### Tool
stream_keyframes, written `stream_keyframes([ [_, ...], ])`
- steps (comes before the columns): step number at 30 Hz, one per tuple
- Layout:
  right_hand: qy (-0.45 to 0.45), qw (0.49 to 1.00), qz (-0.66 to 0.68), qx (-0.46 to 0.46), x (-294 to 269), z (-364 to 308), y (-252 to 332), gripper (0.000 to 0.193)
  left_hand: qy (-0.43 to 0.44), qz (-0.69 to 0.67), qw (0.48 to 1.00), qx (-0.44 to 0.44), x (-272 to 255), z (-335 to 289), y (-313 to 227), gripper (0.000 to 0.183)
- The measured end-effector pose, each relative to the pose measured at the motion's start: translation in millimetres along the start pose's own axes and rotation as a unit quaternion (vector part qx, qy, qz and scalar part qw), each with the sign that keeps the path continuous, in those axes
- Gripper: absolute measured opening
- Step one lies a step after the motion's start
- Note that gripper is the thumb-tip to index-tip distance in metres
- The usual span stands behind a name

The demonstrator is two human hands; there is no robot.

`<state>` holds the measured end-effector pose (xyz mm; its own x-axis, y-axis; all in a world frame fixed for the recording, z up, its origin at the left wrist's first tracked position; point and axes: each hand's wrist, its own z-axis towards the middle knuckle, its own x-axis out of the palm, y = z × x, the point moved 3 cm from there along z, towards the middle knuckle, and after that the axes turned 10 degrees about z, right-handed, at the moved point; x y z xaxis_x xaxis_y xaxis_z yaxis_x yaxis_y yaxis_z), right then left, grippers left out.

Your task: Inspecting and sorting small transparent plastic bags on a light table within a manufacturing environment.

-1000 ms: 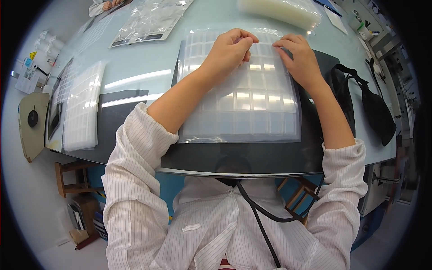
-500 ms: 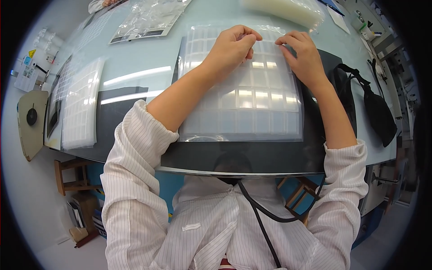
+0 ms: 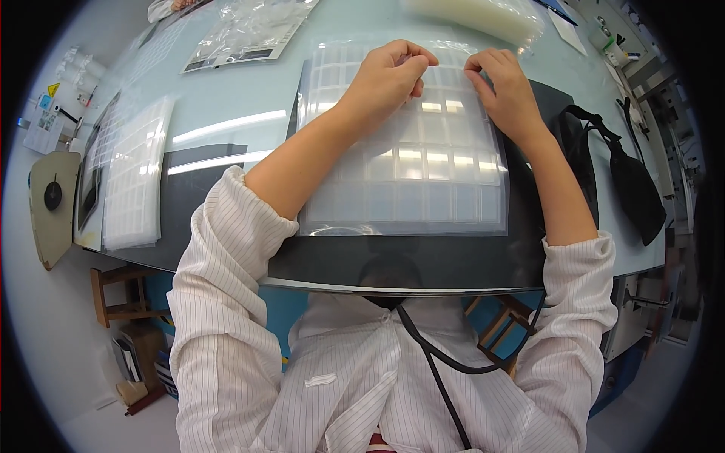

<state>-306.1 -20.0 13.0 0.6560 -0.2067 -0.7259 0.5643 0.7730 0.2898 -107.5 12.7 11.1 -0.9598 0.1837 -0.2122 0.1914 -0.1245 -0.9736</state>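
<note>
Left hand (image 3: 390, 74), right hand (image 3: 500, 87), both curled narrow, grip unclear, over clear pocketed plastic (image 3: 411, 198), one translucent stack (image 3: 136, 185) leftward.

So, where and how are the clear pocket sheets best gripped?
Probably pinch the near right corner from the near side: the clear pocket sheets lie flat there on the dark surface, uncovered, with the left hand and right hand farther away.

- Left hand (image 3: 389, 75): some fingers hidden; anything pinched too small to tell.
- Pocket sheet (image 3: 411, 204): partly covered by left forearm (image 3: 306, 158).
- Co-worker's hand (image 3: 180, 4): cut off, top edge.
- Film bundle (image 3: 476, 19): likewise.
</note>
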Motion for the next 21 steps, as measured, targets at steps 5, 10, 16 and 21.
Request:
stream_keyframes([
  [5, -0.001, 1.000, 0.013, -0.006, -1, -1, -2, 0.006, 0.003, -0.007, 1.000, 0.002, 1, 0, -2, 0.022],
  [10, -0.007, 1.000, 0.021, 0.014, -4, -3, -7, 0.017, 0.005, -0.014, 1.000, 0.010, 1, 0, -1, 0.023],
  [16, -0.017, 0.961, 0.129, 0.243, 11, -7, -33, 0.040, 0.007, -0.003, 1.000, 0.004, -1, 0, 0, 0.022],
  [21, -0.008, 0.954, 0.121, 0.273, 16, 2, -48, 0.041, 0.006, -0.003, 1.000, 0.000, 0, 1, -1, 0.023],
])
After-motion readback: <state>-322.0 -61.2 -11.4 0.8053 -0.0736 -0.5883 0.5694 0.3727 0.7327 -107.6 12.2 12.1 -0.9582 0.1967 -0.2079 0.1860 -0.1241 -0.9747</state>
